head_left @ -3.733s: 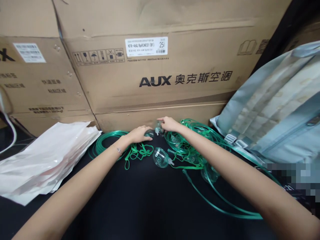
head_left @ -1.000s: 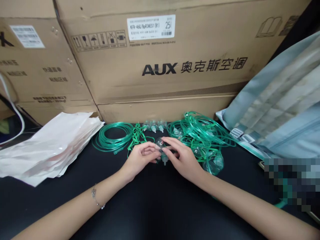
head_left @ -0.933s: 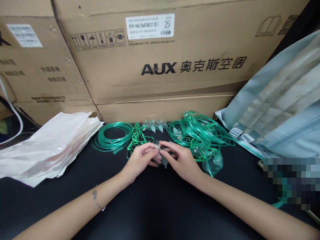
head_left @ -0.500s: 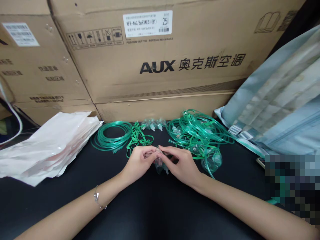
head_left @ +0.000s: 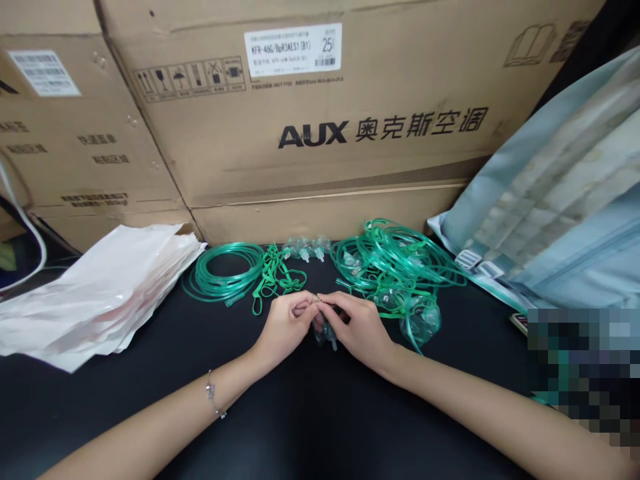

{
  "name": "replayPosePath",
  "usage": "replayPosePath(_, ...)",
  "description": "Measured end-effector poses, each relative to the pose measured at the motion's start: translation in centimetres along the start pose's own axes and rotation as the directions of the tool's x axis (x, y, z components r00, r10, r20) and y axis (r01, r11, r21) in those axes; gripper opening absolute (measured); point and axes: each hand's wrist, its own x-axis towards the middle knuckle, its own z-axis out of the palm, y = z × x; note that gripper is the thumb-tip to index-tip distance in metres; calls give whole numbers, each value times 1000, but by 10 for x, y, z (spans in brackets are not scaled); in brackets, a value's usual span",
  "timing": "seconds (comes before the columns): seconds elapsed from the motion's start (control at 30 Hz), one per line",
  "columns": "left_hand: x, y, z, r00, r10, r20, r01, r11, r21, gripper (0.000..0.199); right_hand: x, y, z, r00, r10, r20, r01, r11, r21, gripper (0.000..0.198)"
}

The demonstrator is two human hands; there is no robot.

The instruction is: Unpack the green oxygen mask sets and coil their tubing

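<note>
Both my hands pinch a small clear plastic oxygen mask [head_left: 325, 335] above the black tabletop. My left hand [head_left: 286, 325] grips its upper edge from the left, thumb and fingers pressed together. From the right, my right hand [head_left: 361, 328] closes thumb and forefinger on the same edge, the fingertips of both hands nearly touching. The mask hangs below the fingers with its pale connector pointing down, and the hands hide much of it. Just beyond lie green elastic straps [head_left: 274, 270] and a row of several clear masks [head_left: 306, 249].
Coiled green tubing [head_left: 223, 272] lies behind my left hand. To the right is a tangled pile of tubing, straps and masks [head_left: 400, 257]. White plastic packets [head_left: 100, 287] are stacked at left. Cardboard boxes [head_left: 310, 173] stand along the back, and a light blue backpack [head_left: 565, 200] leans at right.
My left wrist has shifted slightly to the right and rotated a little. Both hands keep their pinch on the mask, with fingertips slightly adjusted at its edge.
</note>
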Motion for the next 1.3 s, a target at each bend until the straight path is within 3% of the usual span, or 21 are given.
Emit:
replayPosePath(0.27,-1,7,-10,989,-54,138,72,989,-127,25,10,7,-17,984,-90,154,138,932,-334,23)
replayPosePath(0.43,-5,21,-21,948,123,293,-54,971,-234,18,11,6,-26,964,-21,265,83,971,-224,14)
replayPosePath(0.5,-3,27,-31,929,142,342,-61,970,-237,17,11,5,-26,954,-4,300,61,982,-181,15)
replayPosePath(0.73,38,34,-77,910,2,414,112,961,-251,13,47,14,-51,996,63,62,-48,974,-220,13)
replayPosePath(0.8,57,31,-77,928,-7,374,113,959,-261,12,69,24,-58,996,74,50,-57,958,-282,15)
replayPosePath(0.87,75,28,-69,946,3,324,89,959,-268,12,89,37,-60,990,52,129,-4,938,-347,21)
replayPosePath(0.93,90,23,-57,951,5,309,74,967,-244,18,103,50,-58,962,3,274,99,930,-355,21)
replayPosePath(1.07,107,9,-43,934,-32,355,63,995,-75,13,107,68,-50,849,-64,524,259,915,-309,13)
replayPosePath(1.17,111,2,-48,933,-34,359,1,996,92,11,98,74,-52,812,-45,581,286,900,-329,16)
replayPosePath(1.3,110,6,-61,916,-1,401,-102,966,237,18,92,77,-61,812,23,584,260,881,-396,18)
